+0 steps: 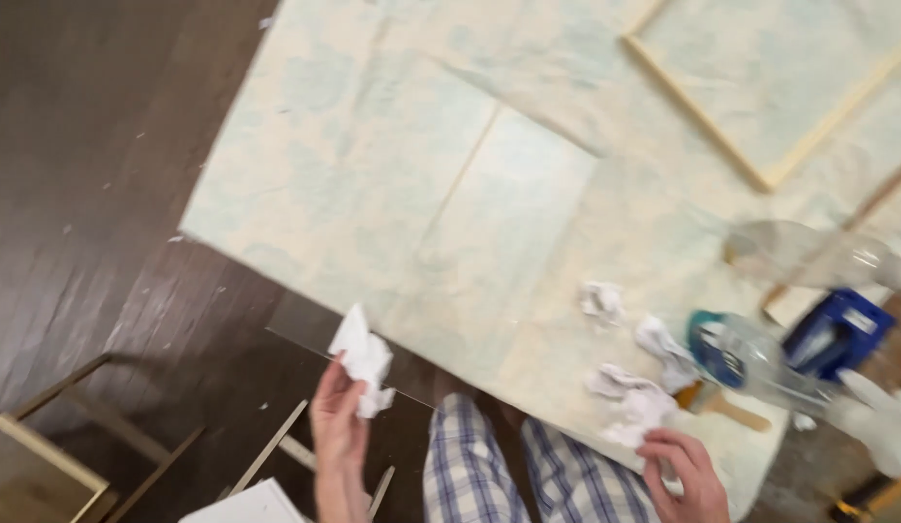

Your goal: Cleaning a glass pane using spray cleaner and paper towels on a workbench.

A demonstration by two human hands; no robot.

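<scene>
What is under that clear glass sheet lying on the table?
Under the clear glass sheet the pale paper-covered table shows through. Its near corner overhangs the dark wooden floor. Nothing looks hidden.

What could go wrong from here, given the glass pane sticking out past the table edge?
1. The glass pane overhangs the table; pressing with the left hand and its paper wad could tip or crack it.
2. The clear bottle lies near the table's edge and may roll off.
3. The right hand reaches among crumpled wads beside the brush.
</scene>
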